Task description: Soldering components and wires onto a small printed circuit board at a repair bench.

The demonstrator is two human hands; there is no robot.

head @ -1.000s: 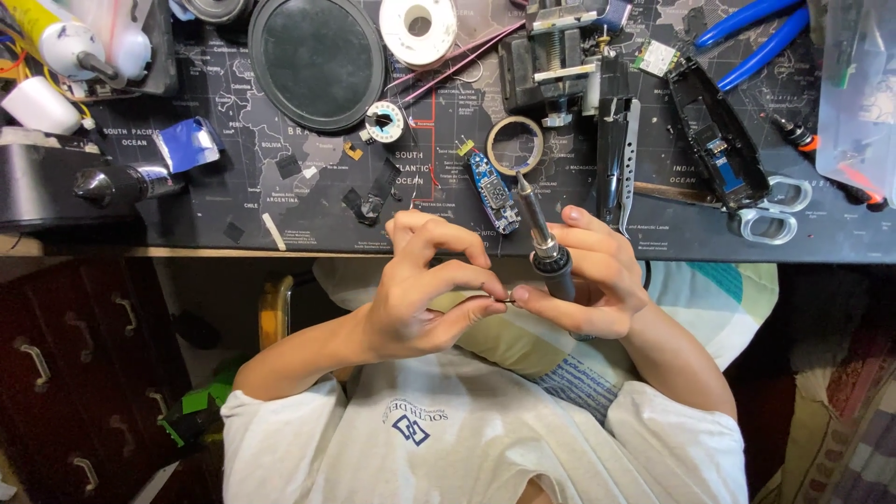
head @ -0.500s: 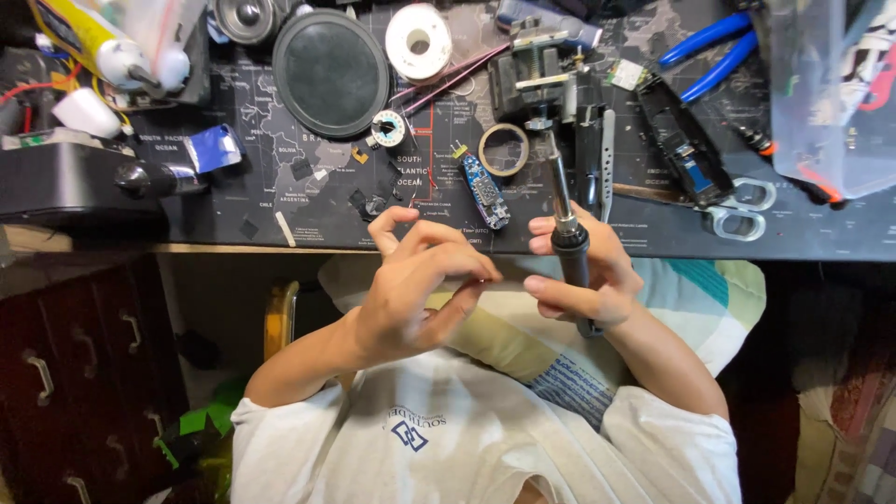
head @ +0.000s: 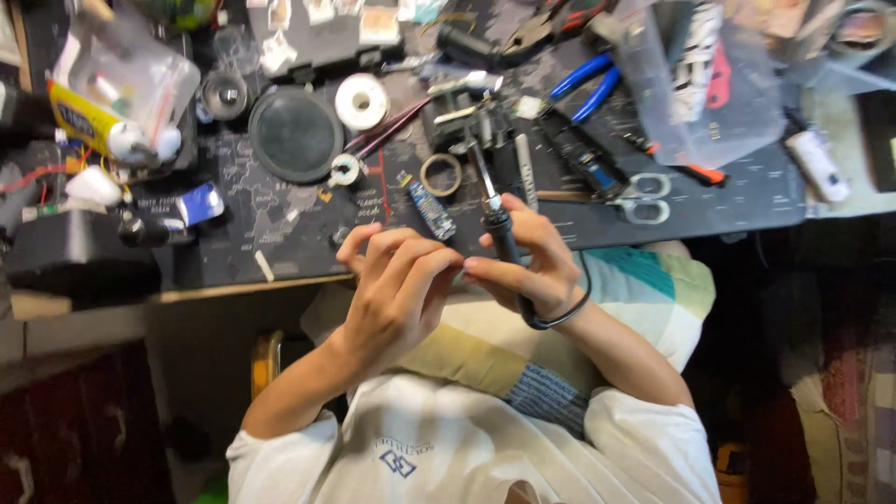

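While both hands meet just off the near edge of a cluttered workbench (head: 747, 201), the right hand (head: 532, 266) is closed around the black handle of a soldering iron (head: 499, 233), whose metal tip points away toward the far side of the bench. Its cord loops around the right wrist. The left hand (head: 397, 285) is raised beside it, fingers curled and pinched toward the right thumb; whether anything small sits between those fingertips cannot be told from this view.

On the dark mat just beyond the hands lies a small blue circuit board (head: 431, 210), near the iron's tip but apart from it. A ring of tape (head: 440, 175) sits just beyond the board, with a white solder spool (head: 360, 101) and a round black disc (head: 296, 133) farther left. Scissors (head: 644, 198) and blue-handled pliers (head: 583, 82) lie to the right, beside a clear plastic container (head: 700, 84). A clear bag (head: 121, 84) holding small items rests at the far left. Beneath the hands, a patchwork cushion (head: 644, 280) covers the person's lap.
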